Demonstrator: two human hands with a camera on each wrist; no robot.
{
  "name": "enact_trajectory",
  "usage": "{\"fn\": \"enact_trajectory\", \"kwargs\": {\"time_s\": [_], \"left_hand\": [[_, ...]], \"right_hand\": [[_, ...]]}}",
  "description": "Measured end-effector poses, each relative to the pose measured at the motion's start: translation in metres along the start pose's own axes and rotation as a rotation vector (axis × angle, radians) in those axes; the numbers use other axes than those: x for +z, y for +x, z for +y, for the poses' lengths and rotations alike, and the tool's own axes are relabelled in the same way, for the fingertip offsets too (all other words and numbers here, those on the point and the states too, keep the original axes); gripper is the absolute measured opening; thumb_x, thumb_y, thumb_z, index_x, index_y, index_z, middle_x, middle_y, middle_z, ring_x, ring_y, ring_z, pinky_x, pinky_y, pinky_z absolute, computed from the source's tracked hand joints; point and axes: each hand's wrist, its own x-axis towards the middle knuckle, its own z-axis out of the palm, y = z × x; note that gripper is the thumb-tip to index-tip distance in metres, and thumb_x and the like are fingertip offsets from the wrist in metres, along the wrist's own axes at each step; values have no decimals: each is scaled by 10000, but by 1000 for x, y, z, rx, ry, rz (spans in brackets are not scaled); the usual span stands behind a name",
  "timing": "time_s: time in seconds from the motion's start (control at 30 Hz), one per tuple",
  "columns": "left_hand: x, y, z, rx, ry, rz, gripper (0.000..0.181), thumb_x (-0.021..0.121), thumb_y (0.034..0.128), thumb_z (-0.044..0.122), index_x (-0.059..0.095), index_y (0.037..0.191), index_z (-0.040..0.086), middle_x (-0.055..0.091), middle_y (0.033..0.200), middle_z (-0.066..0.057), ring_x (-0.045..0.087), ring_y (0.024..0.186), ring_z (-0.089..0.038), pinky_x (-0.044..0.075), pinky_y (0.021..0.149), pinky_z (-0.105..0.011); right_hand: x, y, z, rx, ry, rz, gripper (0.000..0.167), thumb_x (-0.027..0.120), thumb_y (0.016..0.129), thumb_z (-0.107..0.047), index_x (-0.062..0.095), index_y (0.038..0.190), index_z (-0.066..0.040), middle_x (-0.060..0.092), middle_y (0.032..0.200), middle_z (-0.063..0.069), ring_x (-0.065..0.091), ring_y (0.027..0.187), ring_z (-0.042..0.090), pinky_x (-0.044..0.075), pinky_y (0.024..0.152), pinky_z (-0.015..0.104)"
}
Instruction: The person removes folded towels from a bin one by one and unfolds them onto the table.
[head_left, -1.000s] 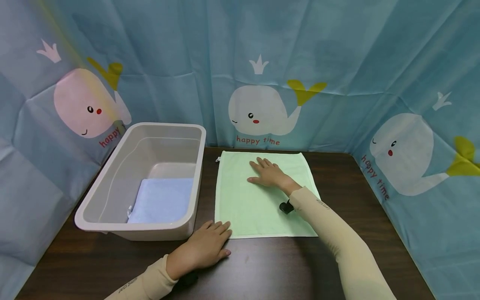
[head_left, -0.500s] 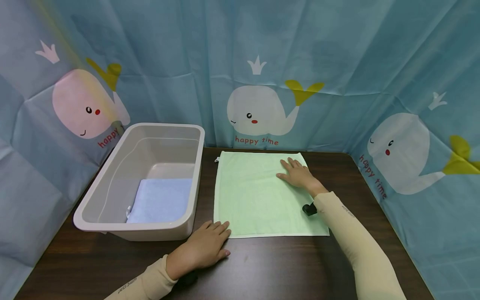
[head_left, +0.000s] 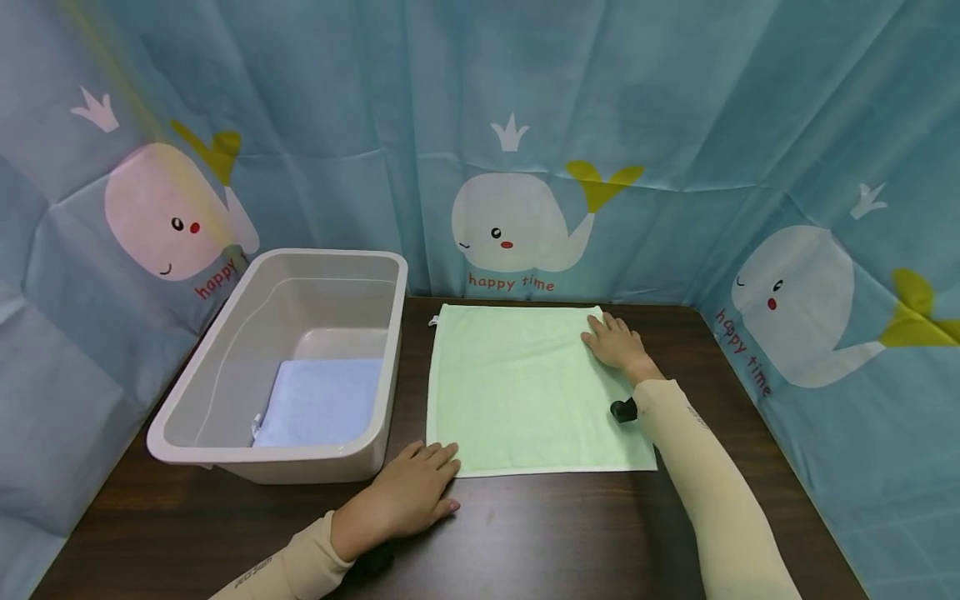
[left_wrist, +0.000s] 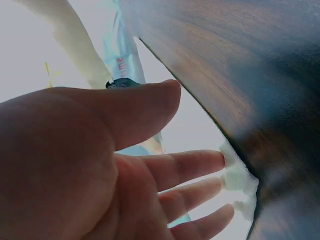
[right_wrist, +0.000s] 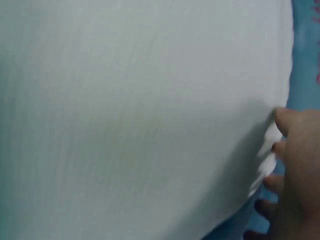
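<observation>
A light green towel (head_left: pixel 517 392) lies flat on the dark table. On its near left corner rest the fingertips of my left hand (head_left: pixel 416 492), the fingers straight and the thumb pointing right. My right hand (head_left: pixel 621 346) lies at the towel's far right corner, fingers extended over the edge. In the left wrist view, the left hand (left_wrist: pixel 125 165) has its fingertips on the towel's pale edge. The right wrist view shows the right hand (right_wrist: pixel 300 165) along the rim of the towel (right_wrist: pixel 140 110), with spread fingers.
A grey plastic bin (head_left: pixel 277 452) stands left of the towel, with a folded blue cloth (head_left: pixel 318 402) on its bottom. Behind and beside the wooden table (head_left: pixel 540 533) hangs a blue curtain (head_left: pixel 337 200) printed with whales.
My right hand has slid rightward across the towel from its middle to the far right corner. The towel's near right corner now lies farther right. My left hand has stayed in place.
</observation>
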Motion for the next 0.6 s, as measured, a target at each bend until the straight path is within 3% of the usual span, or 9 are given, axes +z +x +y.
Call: {"fn": "enact_trajectory", "kwargs": {"time_s": [0.17, 0.4, 0.5, 0.6], "left_hand": [[2, 0, -2, 32, -3, 31, 529, 626, 946, 396, 568, 1381, 101, 487, 1521, -92, 480, 1391, -313, 372, 1136, -529], [3, 2, -2, 30, -14, -15, 565, 623, 944, 415, 532, 1424, 132, 479, 1532, -75, 476, 1396, -309, 376, 1134, -535], [3, 3, -1, 21, -16, -38, 579, 624, 942, 430, 524, 1433, 140, 465, 1544, -64, 466, 1406, -302, 373, 1139, -529], [3, 4, -1, 21, -21, -52, 588, 618, 945, 436, 511, 1446, 147, 449, 1557, -54, 453, 1418, -295, 371, 1144, -521]], "right_hand": [[5, 0, -50, -65, -34, 45, 680, 316, 1047, -531, 159, 1603, -173, 83, 1670, 199, 103, 1528, 461, 149, 1187, 685], [27, 0, -134, -123, -82, 42, 759, 327, 1010, -621, 187, 1598, -162, 141, 1669, 168, 165, 1536, 408, 208, 1206, 622], [38, 0, -154, -126, -76, 55, 789, 368, 994, -632, 200, 1594, -148, 146, 1670, 161, 158, 1541, 395, 202, 1214, 608], [45, 3, -155, -107, -87, 46, 782, 369, 1000, -620, 181, 1598, -154, 114, 1679, 141, 130, 1551, 378, 186, 1221, 607]]}}
